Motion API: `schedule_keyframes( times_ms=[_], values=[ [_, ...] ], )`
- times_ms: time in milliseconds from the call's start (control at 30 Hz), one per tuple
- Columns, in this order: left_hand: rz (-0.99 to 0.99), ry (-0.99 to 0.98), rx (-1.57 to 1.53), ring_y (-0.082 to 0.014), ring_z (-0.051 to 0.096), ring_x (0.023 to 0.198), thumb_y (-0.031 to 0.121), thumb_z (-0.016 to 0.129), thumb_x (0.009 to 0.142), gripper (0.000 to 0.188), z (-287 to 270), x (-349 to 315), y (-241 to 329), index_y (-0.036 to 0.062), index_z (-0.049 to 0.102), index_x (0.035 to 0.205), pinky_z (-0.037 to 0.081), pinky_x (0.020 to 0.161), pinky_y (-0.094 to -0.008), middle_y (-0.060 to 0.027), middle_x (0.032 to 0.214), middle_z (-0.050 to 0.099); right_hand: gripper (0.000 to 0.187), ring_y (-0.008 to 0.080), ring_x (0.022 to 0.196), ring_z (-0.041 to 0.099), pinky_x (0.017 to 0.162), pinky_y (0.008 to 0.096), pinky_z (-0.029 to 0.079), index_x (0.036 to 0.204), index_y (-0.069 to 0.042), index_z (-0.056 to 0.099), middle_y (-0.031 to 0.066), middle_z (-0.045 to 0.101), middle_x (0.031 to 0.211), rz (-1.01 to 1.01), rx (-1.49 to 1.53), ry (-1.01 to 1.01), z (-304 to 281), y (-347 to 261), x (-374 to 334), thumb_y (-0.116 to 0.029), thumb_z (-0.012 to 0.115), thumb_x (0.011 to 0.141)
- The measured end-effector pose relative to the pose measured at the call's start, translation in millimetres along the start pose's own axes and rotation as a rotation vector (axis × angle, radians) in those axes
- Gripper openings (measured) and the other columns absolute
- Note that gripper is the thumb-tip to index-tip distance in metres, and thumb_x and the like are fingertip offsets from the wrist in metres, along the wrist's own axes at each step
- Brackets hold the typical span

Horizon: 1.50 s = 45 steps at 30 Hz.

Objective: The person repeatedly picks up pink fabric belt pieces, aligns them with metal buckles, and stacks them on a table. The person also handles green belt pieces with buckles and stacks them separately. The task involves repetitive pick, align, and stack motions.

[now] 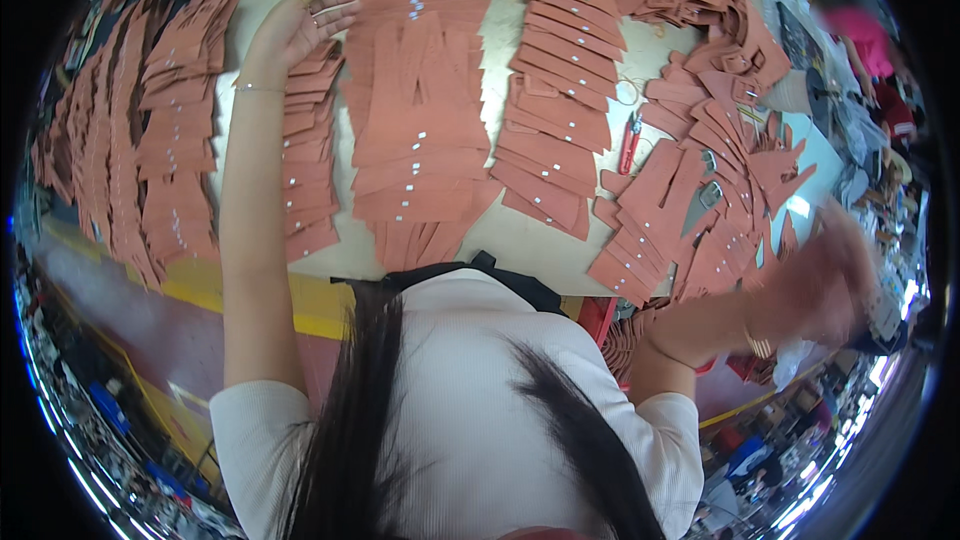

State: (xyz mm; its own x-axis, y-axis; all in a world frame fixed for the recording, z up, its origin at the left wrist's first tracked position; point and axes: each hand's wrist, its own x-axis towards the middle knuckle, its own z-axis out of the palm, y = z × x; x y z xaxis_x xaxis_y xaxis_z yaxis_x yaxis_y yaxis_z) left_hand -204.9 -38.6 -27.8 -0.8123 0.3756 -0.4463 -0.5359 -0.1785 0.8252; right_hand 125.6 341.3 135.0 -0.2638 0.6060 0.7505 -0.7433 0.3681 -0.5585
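My left hand (300, 25) reaches to the far left part of the table, palm partly up and fingers spread, with nothing visible in it. Something yellow is on one of its fingertips. Just right of it lies a wide row of overlapping reddish-brown cut pieces (415, 130) with small white tags. Below the hand, a narrower row of similar pieces (310, 160) is partly covered by my forearm. Out past the table's right edge is my right hand (835, 265), smeared by motion; its fingers cannot be made out, nor whether they hold anything.
Another row of tagged pieces with buckles (565, 90) lies right of centre. A red-handled tool (630, 143) rests beside it. Loose buckled pieces (710, 180) are heaped on the right, and more stacks (180, 130) cover the left. A person in pink (865, 35) is far right.
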Motion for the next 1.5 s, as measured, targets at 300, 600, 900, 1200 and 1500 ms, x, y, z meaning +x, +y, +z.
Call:
schedule_keyframes(
  times_ms=[300, 600, 900, 1200, 1500],
  values=[
    [0.069, 0.054, 0.125, -0.0216, 0.065, 0.091, 0.027, 0.053, 0.096, 0.036, -12, -97, -23, -0.0006, 0.050, 0.119, 0.055, 0.074, -0.0292, -0.0140, 0.103, 0.063, 0.031, 0.0106, 0.062, 0.050, 0.059, 0.0246, 0.039, 0.081, -0.009, 0.058, -0.0005, 0.053, 0.069, -0.830, 0.187, -0.846, 58, -114, 47, -0.040, 0.058, 0.089],
    [-0.008, 0.028, 0.179, -0.0220, 0.064, 0.092, 0.029, 0.048, 0.098, 0.040, -27, -130, -49, -0.0005, 0.047, 0.125, 0.055, 0.073, -0.0290, -0.0148, 0.111, 0.060, 0.030, 0.0164, 0.082, 0.054, 0.072, 0.0310, 0.043, 0.100, -0.009, 0.058, 0.0024, 0.057, 0.093, -0.910, 0.047, -0.840, 39, -145, 46, -0.037, 0.057, 0.091],
    [-0.051, 0.051, 0.140, -0.0188, 0.063, 0.088, 0.035, 0.053, 0.096, 0.046, -26, -138, -56, -0.0012, 0.048, 0.123, 0.053, 0.071, -0.0271, -0.0137, 0.108, 0.061, 0.037, 0.0221, 0.103, 0.057, 0.084, 0.0374, 0.046, 0.119, -0.008, 0.057, 0.0053, 0.060, 0.117, -0.970, -0.051, -0.820, 25, -167, 51, -0.035, 0.055, 0.093],
    [-0.119, 0.131, 0.219, -0.0115, 0.059, 0.066, 0.033, 0.054, 0.095, 0.034, -10, -154, -54, 0.0027, 0.055, 0.111, 0.049, 0.060, -0.0222, -0.0050, 0.087, 0.061, 0.038, 0.0232, 0.106, 0.058, 0.087, 0.0389, 0.046, 0.120, -0.008, 0.058, 0.0059, 0.062, 0.120, -0.934, -0.024, -0.855, 23, -165, 50, -0.034, 0.055, 0.093],
    [-0.245, 0.060, 0.380, -0.0088, 0.047, 0.045, 0.032, 0.050, 0.096, 0.032, 2, -170, -72, 0.0020, 0.057, 0.104, 0.039, 0.043, -0.0213, -0.0021, 0.060, 0.054, 0.036, 0.0230, 0.105, 0.059, 0.086, 0.0389, 0.046, 0.117, -0.008, 0.060, 0.0059, 0.063, 0.117, -0.905, 0.023, -0.892, 21, -171, 46, -0.034, 0.055, 0.093]
  ],
)
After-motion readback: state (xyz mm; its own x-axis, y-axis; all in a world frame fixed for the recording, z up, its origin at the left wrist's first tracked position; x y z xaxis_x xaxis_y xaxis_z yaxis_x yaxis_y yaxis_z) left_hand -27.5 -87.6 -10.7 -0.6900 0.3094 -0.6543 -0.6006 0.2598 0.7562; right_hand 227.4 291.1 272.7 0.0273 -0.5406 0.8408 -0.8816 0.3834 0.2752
